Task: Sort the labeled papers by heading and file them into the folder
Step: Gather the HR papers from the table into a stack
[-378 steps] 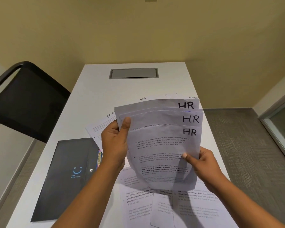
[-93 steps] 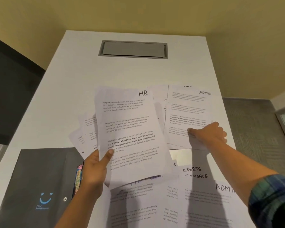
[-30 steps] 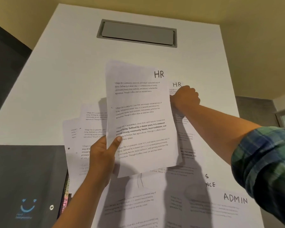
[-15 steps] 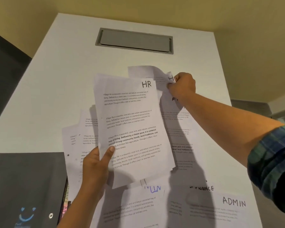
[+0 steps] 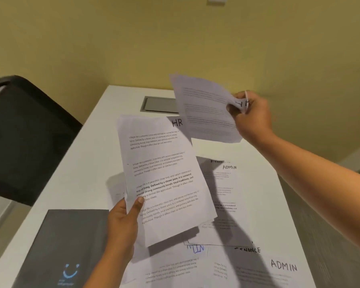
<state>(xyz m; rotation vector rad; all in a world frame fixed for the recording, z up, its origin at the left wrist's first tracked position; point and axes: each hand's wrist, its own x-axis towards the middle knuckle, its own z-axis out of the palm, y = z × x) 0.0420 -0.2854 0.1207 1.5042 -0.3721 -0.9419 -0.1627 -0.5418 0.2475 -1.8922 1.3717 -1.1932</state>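
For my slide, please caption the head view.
Left hand holds the HR stack; right hand pinches another sheet above the table.

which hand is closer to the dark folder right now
Left. The left hand, gripping the HR stack, sits just beside the right edge of the dark folder. The right hand holds a single sheet raised well away, farther back and right.

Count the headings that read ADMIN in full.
2: the far ADMIN heading at mid-table, the near ADMIN heading at the front right. A half-covered heading may be a third.
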